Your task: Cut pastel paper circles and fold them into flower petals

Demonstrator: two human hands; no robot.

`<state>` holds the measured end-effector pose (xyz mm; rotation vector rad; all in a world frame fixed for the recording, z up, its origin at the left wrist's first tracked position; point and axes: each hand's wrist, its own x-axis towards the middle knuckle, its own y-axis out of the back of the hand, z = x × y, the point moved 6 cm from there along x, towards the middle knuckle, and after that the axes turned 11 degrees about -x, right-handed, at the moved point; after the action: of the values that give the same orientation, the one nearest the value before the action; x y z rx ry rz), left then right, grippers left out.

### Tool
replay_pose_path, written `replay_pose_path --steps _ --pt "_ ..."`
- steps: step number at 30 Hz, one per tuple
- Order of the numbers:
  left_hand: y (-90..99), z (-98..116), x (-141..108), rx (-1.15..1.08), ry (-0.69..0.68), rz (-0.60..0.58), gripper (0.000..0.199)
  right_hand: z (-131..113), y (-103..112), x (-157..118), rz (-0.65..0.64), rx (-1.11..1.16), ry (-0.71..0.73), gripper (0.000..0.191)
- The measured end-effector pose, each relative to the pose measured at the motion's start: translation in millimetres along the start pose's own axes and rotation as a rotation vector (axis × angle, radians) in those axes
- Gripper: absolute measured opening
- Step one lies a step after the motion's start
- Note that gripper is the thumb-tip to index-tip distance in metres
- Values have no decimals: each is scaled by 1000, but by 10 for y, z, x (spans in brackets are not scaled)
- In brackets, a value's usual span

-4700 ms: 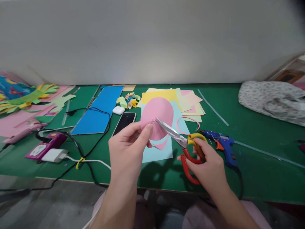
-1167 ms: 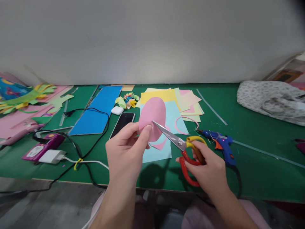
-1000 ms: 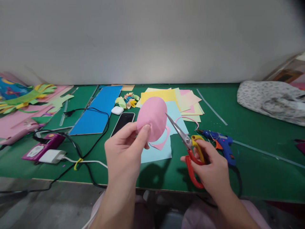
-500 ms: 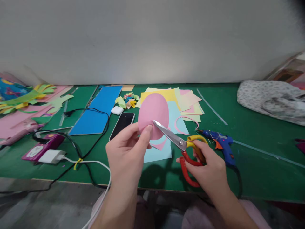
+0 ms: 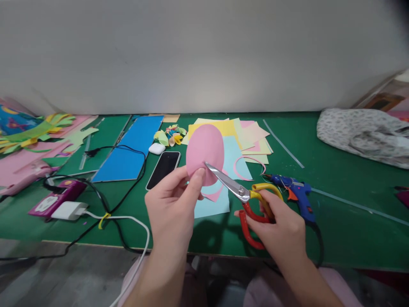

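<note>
My left hand (image 5: 174, 196) pinches the lower left edge of a pink paper oval (image 5: 206, 149), thumb in front and fingers behind. In my right hand (image 5: 281, 221) is a pair of scissors (image 5: 241, 192) with one yellow and one red handle. Their blades look closed, and the tip touches or lies very near the oval's face beside my left thumb. Behind the oval lie a light blue sheet (image 5: 207, 209) and a pink paper scrap (image 5: 213, 195). A thin pink paper ring (image 5: 238, 168) rests to the right.
A blue glue gun (image 5: 297, 192) lies at right, its cord hanging over the front edge. Left are a phone (image 5: 163, 169), white case (image 5: 156, 148), blue board (image 5: 129, 149), power strip (image 5: 60, 196) and tangled cables. Stacked paper (image 5: 252, 134) sits behind; a patterned cloth (image 5: 361, 134) lies far right.
The oval has turned slightly and looks narrower. My left hand has shifted a little to the right, and the scissors' handles have moved slightly. Both holds are unchanged.
</note>
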<state>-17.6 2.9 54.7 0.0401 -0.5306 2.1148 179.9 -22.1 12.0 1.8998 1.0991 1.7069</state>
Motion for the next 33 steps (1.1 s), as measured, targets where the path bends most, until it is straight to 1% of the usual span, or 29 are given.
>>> replay_pose_path --steps 6,11,14,16,18,21,25,27,33 --pt "10 -21 3 4 -1 5 5 -5 -4 -6 14 23 -10 33" --pt "25 -19 16 15 -12 -5 5 19 -52 -45 -20 101 -65 33" --pt "31 -15 28 3 -3 0 4 87 -89 -65 -45 168 -150 34" --pt "28 -15 34 -21 8 1 4 157 -97 -70 -40 197 -222 35" --pt "23 -26 39 -48 30 -2 4 200 -90 -62 -27 212 -248 36" --pt "10 -50 40 -79 60 -17 4 175 -84 -28 -41 201 -180 40" --pt "6 -50 28 -77 33 -29 4 79 -58 9 -22 144 -56 40" --pt "11 -48 19 -59 26 -21 5 50 -54 11 -18 138 -34 38" --pt "-7 -3 7 -44 5 -10 8 39 -61 -4 -39 139 -42 35"
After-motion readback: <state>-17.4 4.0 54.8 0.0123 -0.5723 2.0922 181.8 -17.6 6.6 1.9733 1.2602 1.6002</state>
